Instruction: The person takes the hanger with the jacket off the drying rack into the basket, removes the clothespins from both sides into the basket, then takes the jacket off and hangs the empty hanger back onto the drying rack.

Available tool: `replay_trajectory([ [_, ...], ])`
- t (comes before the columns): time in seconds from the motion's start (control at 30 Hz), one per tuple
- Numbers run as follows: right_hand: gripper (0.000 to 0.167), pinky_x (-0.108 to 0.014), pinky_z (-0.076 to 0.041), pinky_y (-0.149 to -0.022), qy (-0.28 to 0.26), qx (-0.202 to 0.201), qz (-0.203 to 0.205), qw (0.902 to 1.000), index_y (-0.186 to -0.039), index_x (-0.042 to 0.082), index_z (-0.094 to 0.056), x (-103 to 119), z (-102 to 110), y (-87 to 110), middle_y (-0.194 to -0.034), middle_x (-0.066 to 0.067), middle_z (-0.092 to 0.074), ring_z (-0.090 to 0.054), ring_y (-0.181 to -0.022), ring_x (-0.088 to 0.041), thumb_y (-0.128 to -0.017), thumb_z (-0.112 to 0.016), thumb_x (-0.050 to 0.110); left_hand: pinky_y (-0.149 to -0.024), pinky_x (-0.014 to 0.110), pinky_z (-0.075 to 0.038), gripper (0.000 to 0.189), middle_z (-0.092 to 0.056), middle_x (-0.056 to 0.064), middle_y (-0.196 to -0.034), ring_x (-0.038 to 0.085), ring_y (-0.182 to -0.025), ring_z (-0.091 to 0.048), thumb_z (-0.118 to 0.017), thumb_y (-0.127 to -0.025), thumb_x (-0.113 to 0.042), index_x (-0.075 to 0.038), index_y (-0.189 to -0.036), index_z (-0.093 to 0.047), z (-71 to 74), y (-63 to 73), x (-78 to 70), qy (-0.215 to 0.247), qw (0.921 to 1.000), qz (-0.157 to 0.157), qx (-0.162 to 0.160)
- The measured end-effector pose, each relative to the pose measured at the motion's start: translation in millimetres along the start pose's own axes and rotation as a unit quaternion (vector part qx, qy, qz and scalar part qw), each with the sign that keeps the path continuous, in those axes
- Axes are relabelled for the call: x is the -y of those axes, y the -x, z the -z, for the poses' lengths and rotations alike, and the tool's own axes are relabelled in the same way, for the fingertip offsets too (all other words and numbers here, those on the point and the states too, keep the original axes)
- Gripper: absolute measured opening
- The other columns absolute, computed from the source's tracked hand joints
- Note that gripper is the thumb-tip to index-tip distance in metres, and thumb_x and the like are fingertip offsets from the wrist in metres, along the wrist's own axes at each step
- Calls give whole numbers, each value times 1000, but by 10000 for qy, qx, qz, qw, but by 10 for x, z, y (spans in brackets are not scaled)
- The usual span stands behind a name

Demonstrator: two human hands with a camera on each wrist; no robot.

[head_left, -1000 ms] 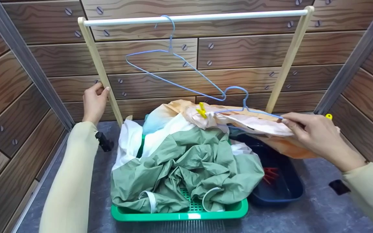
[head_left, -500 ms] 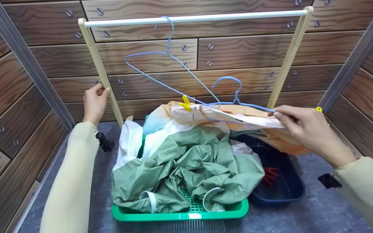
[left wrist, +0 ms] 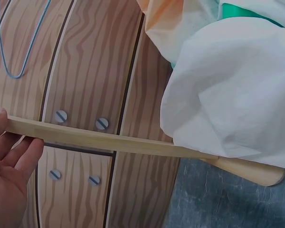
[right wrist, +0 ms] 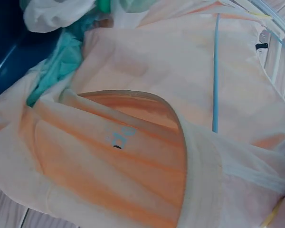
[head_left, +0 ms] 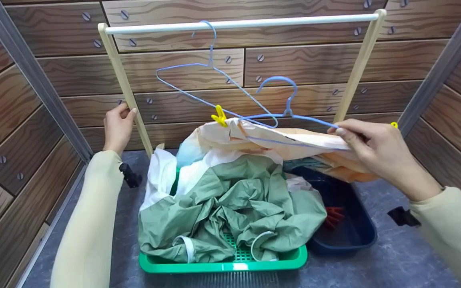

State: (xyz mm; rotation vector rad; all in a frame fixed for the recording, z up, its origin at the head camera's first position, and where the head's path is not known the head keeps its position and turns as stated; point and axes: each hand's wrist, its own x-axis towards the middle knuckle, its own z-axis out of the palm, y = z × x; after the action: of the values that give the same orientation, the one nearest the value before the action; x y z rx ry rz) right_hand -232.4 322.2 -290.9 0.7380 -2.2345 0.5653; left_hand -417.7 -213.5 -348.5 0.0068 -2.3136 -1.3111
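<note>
bright, fairly sharp head view with white glare on the green basket (head_left: 241,266), wrist views dimmer

Wood-grained walls (head_left: 302,66) meet at grey corner posts (head_left: 38,80) — below, a mottled dark floor (head_left: 406,256).

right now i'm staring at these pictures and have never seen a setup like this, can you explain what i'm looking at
There is no machine here: a person works bare-handed. One picture looks down from the head; the other two are taken from the left and right wrists.

The left hand holds a pale wooden post supporting a white rail. The right hand grips a blue hanger with a peach-and-white cloth garment on it and a yellow clip at the garment's edge. A second blue hanger hangs from the rail.

On the dark grey surface sit a green plastic basket heaped with sage-green cloth and white cloth, and a navy tub containing red items.
</note>
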Motion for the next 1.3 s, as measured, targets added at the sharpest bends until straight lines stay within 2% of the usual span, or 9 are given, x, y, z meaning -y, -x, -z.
replay_trajectory([
  [0.47, 18, -19, -28, -50, -133, -51, 111, 9998, -104, 11, -76, 152, 67, -187, -89, 5, -71, -35, -50, -4, -91, -69, 1, -71, 21, -45, 22, -71, 15, -103, 19, -91, -64, -58, -100, -16, -2, -115, -68, -25, 7, 14, 12, 9999, -90, -55],
  [0.6, 18, -19, -28, -50, -196, -119, 124, 9997, -105, 11, -76, 208, 95, -265, -78, 6, -66, -34, -49, -3, -92, -67, 1, -72, 21, -45, 20, -72, 14, -103, 19, -90, -64, -58, -100, -14, -1, -113, -68, -29, 2, 9, -33, 9998, -150, -109],
  [0.83, 18, -17, -30, -51, -251, -363, 175, 9989, -104, 10, -76, 291, 145, -410, -81, 4, -69, -39, -50, -2, -93, -66, 0, -73, 21, -45, 19, -72, 14, -103, 16, -89, -63, -59, -99, -13, -1, -112, -67, -34, -9, 12, -41, 9998, -155, -109],
  [1.17, 16, -18, -28, -46, -444, -445, 103, 9980, -103, 4, -75, 445, 213, -620, -69, -1, -61, -34, -46, -3, -97, -60, 1, -82, 30, -50, 23, -70, 15, -112, 22, -100, -65, -57, -100, -12, 0, -119, -65, -24, 15, -2, 76, 9999, -137, -2],
  [1.3, 16, -18, -29, -46, -457, -481, 120, 9977, -103, 3, -75, 413, 215, -717, -77, -2, -67, -34, -46, -3, -98, -59, 3, -85, 32, -50, 25, -69, 16, -114, 23, -102, -65, -56, -100, -11, 0, -122, -64, -27, 25, 1, 71, 9999, -144, 2],
])
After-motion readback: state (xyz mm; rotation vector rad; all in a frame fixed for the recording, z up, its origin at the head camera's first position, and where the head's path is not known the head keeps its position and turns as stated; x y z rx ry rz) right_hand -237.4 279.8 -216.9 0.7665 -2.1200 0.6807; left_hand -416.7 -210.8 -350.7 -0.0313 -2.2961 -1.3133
